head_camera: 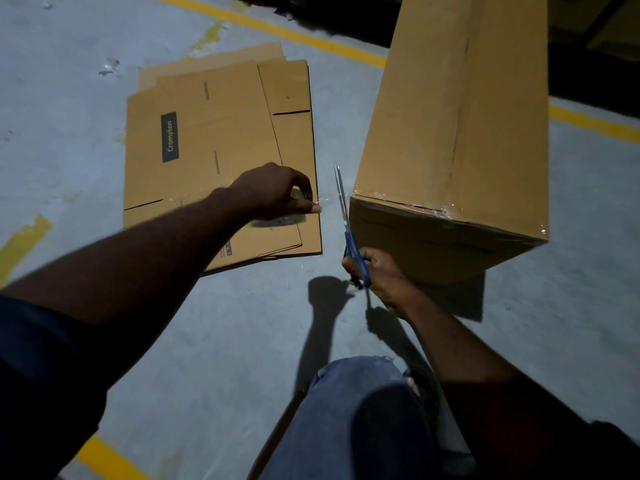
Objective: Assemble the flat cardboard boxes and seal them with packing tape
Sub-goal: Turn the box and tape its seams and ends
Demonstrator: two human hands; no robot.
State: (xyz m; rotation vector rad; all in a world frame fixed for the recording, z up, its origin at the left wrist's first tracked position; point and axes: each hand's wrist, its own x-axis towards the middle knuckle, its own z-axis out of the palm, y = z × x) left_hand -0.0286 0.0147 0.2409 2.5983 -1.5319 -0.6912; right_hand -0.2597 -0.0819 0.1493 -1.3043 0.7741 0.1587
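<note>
Grey concrete floor [69, 81], crossed by yellow painted lines [277, 29], is seen under everything. A stack of flat cardboard boxes [221, 133] lies on it to the left. An assembled box [450, 116] stands just beside the stack on the right, with clear tape already laid over its near corner.

A strand of packing tape [329, 199] is stretched from that corner across the gap to the left hand [273, 190]. Its fingers are curled round what looks like the tape roll, though the roll itself is mostly hidden. Blue-handled scissors [346, 223] are gripped in the right hand [377, 275], with the blades raised against the strand. Whether the blades are parted cannot be told.

The cut appears to be the step in hand. If tension is lost, the strand could be folded onto itself or stuck to the blades, and a ragged end would be left. If the strand is pulled too hard, the tape already laid could be peeled from the corner. The blades are held near the left fingers, so these could be nicked by a slip.
</note>
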